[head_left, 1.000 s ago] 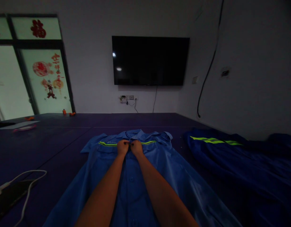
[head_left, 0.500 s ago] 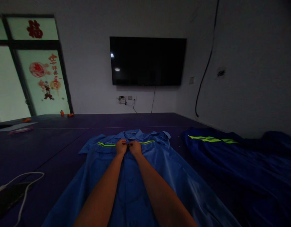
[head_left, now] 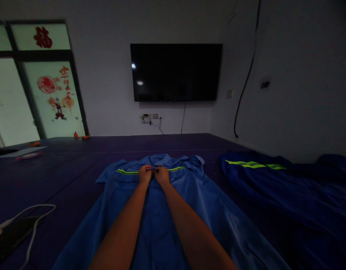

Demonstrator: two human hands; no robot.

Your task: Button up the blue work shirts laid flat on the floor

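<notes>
Pinches the front opening of a blue shirt point(head_left: 156, 228) with the left hand point(head_left: 145, 174), fingers curled nearly closed, at chest height on the garment. Grips the same spot with the right hand point(head_left: 161, 175), likewise closed, just beside the left, fingertips almost meeting. Cannot tell whether a button or only cloth sits between the fingertips, with so small and dark a detail there.

Has the shirt spread flat, front up, collar point(head_left: 160, 159) pointing away, on a dark purple table point(head_left: 77, 172). Shows a yellow-green strip point(head_left: 176, 169) across the chest on both sides of the hands, and a button point(head_left: 156, 212) on the front between the forearms.

Farther out, has a darker blue garment point(head_left: 274, 195) lying rumpled to the right, with a yellow-green band point(head_left: 255, 165) near its far edge. To the left, has a white cable point(head_left: 35, 206) looping over a dark flat object point(head_left: 15, 236); beyond, a pale sheet point(head_left: 26, 151) and small orange items point(head_left: 76, 135) near the table's far edge.

Faces a dark television point(head_left: 175, 73) on the wall, sockets point(head_left: 153, 116) below, a hanging black cable point(head_left: 247, 82) to the right and a glass door point(head_left: 54, 101) with red decorations to the left.
</notes>
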